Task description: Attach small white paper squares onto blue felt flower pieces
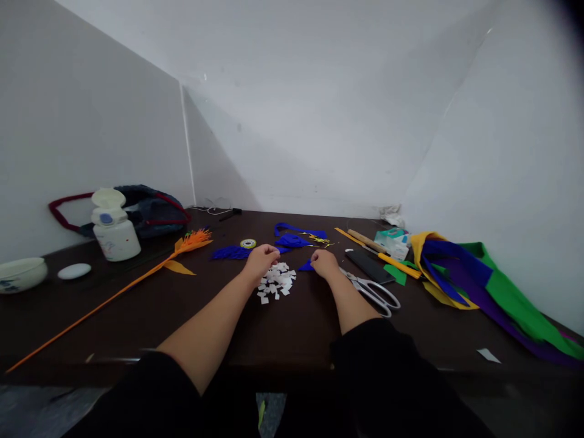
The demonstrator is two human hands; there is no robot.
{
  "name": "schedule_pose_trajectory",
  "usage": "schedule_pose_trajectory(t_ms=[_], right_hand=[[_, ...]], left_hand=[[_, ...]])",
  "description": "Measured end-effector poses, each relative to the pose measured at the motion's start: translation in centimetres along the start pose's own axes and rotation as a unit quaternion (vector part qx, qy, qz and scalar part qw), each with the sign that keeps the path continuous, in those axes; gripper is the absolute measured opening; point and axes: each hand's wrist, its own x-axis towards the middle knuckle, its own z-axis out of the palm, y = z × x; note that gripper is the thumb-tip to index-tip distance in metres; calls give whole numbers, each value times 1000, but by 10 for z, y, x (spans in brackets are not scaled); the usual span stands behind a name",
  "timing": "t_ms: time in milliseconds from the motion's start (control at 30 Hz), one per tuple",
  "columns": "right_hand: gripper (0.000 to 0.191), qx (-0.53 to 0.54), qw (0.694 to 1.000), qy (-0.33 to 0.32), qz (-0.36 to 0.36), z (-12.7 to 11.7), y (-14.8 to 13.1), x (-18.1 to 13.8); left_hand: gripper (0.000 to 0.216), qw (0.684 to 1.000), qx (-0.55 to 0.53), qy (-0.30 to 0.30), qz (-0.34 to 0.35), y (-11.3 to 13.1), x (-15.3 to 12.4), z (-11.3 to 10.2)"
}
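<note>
Over the far left edge of a heap of small white paper pieces (277,281), my left hand (262,260) is closed in a pinch; whatever its fingertips hold is too small to make out. My right hand (325,264) is closed, its fingertips on a small pointed piece of blue crepe paper (306,266). Just beyond both hands lie a larger blue crepe paper piece (292,241) and fine yellow strands (321,239). Left of these are a fringed blue strip (229,252) and a roll of tape (247,243). Scissors (371,290) rest beside my right wrist.
An orange paper flower on a long stem (123,297), a white bottle (116,237), a bag (150,210) and a bowl (22,275) occupy the left. On the right are a black flat object (368,266), a wooden stick (366,241) and coloured crepe paper (511,304). Walls enclose the table.
</note>
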Motion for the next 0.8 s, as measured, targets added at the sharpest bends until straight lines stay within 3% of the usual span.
schedule_pose_trajectory(t_ms=[133,233,333,400,500,633,733,800], right_hand=[[4,-6,999,30,-33,2,-10,-1],[11,3,993,80,-89,4,-28,-9],[10,-26,950,169,-261,6,-47,-22],[11,-62,917,169,-356,9,-58,-31],[14,-102,896,134,-410,13,-66,-39],[12,-62,912,104,-392,14,-64,-37],[19,83,951,87,-284,15,-55,-30],[25,194,962,31,-190,16,-49,-27]], left_hand=[[20,998,-8,-37,-41,2,-2,1],[39,993,-22,-88,-78,8,-8,4],[51,981,-72,-147,-105,14,-14,7],[49,971,-135,-168,-106,17,-15,7],[29,968,-198,-143,-65,17,-14,4],[18,974,-195,-107,-27,13,-9,-1],[19,978,-185,-95,-14,10,-5,-4],[20,981,-172,-90,-9,8,-4,-4]])
